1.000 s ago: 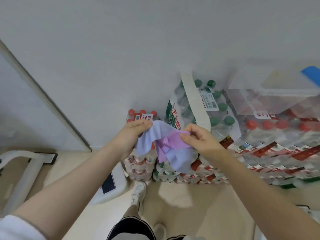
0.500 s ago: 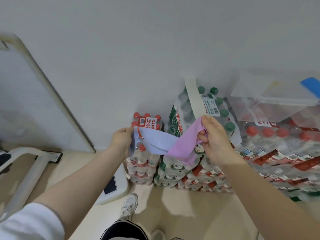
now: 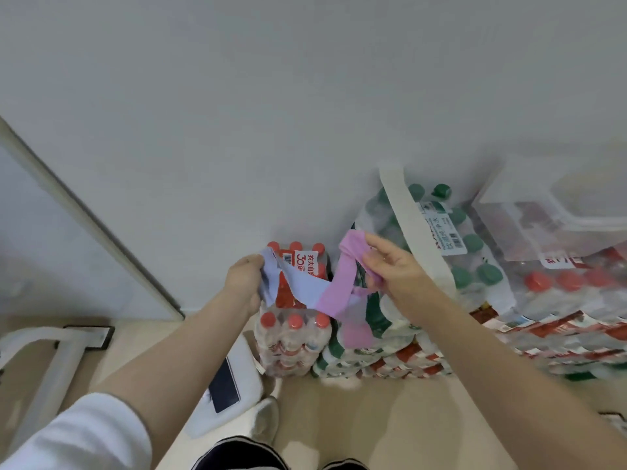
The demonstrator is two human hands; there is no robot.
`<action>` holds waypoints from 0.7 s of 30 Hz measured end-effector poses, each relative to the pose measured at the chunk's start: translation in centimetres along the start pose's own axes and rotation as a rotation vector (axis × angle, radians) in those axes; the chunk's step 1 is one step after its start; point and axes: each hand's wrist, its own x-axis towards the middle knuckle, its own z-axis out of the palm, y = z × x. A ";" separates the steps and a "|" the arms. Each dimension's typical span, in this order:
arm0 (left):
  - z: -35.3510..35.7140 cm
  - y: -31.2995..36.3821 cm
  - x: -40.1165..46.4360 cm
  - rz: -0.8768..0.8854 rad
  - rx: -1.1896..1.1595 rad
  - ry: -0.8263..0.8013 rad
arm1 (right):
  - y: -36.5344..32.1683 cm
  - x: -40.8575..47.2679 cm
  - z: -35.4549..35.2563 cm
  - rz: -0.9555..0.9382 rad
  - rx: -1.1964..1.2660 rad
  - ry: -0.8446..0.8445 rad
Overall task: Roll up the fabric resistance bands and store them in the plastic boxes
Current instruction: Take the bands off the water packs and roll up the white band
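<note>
A fabric resistance band, lavender-blue (image 3: 303, 288) on its left half and pink-purple (image 3: 341, 283) on its right, hangs stretched in the air between my hands. My left hand (image 3: 244, 279) grips the blue end with curled fingers. My right hand (image 3: 390, 266) pinches the pink end, a loop of it draped over the fingers and a pink tail hanging below. A clear plastic box (image 3: 559, 225) sits at the right on top of the bottle packs, apart from both hands.
Shrink-wrapped packs of water bottles with red caps (image 3: 291, 334) and green caps (image 3: 458, 252) are stacked against the white wall. A white scale (image 3: 224, 391) lies on the floor near my shoe (image 3: 266, 418). A white frame leg (image 3: 51, 368) stands at the left.
My hands have drawn apart and pulled the bunched band out into a strip. The right hand rose and turned, so the pink end now loops over its fingers.
</note>
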 end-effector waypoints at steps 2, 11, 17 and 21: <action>0.5 0.4 1.8 0.056 0.105 0.015 | 0.1 1.8 1.0 0.024 -0.089 -0.032; 1.4 -0.6 9.1 0.476 0.638 -0.300 | 4.0 9.9 2.9 0.214 0.093 0.029; -0.4 -3.7 9.9 0.259 0.802 -0.648 | 6.4 12.7 3.4 0.250 0.157 0.138; 0.4 -4.2 9.6 0.630 0.821 -0.349 | 6.8 12.9 3.6 0.215 0.272 0.159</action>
